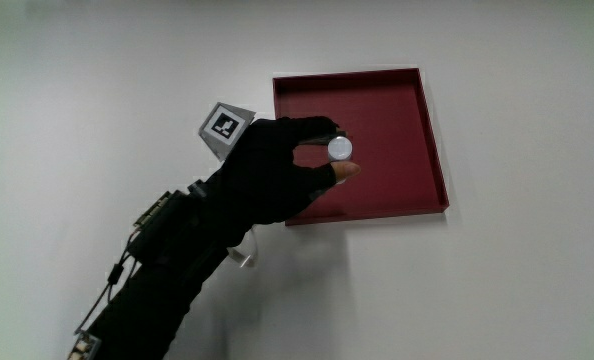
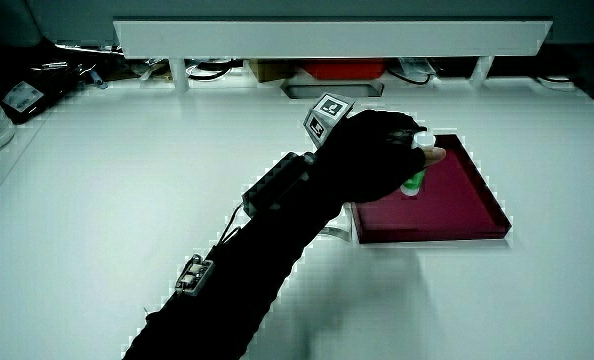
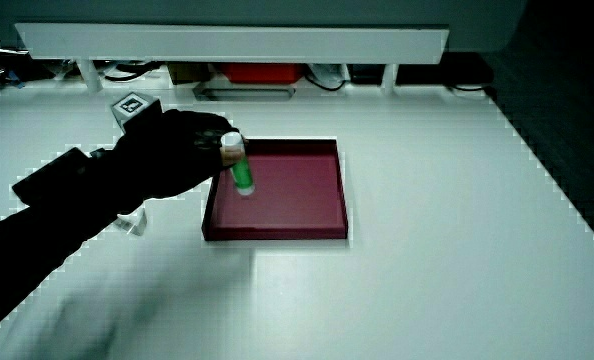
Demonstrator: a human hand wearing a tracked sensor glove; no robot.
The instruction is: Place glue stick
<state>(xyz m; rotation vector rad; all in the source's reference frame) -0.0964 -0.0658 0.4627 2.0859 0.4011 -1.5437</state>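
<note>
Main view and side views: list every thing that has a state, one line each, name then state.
Glue stick: upright, capped, held near its top over the tray; whether its base touches the tray floor cannot be told.
Hand: grip closed on the glue stick, reaching over the tray's edge.
Red tray: lying flat on the table, nothing else in it.
Patterned cube: on the back of the hand, tilted.

The hand point(image 1: 277, 170) wears a black glove. On its back sits a small cube point(image 1: 225, 127) that is white with a black square pattern on its top. The thumb tip of the glove is cut open. A black sleeve covers the forearm point(image 1: 167, 270). A dark box point(image 2: 277, 185) is strapped at the wrist. A thin black cable point(image 1: 117, 275) runs from it along the sleeve to a small pale plug point(image 2: 192, 272).
</note>
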